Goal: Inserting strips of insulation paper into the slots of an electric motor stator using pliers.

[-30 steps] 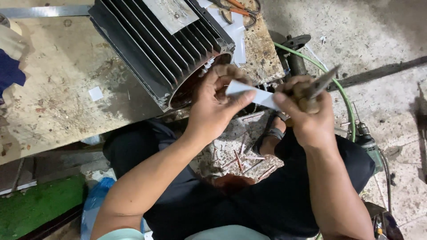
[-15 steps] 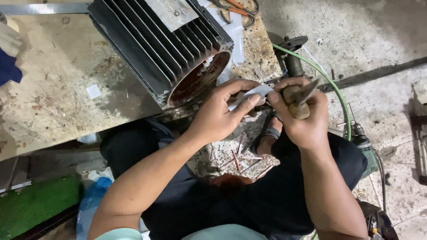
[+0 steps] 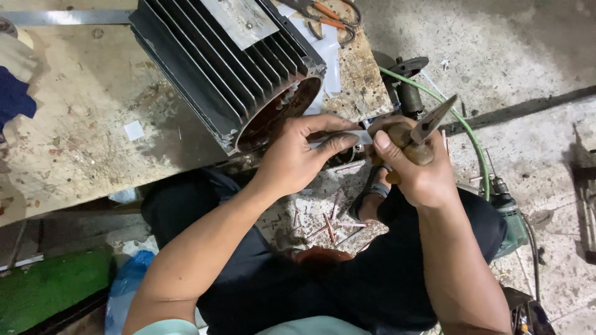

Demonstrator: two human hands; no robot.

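- Left hand (image 3: 295,158): grip pinched on a white paper strip (image 3: 360,138), just in front of the finned motor housing (image 3: 217,68) opening at the table (image 3: 74,124) edge.
- Right hand (image 3: 416,167): grip closed round pliers (image 3: 428,124), thumb also on the strip.

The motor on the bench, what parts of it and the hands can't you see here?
Head view:
- Motor: far end cut off by the top edge; its inside is dark.
- White strip: mostly hidden by the left hand fingers.
- Pliers: handles hidden inside the right hand.
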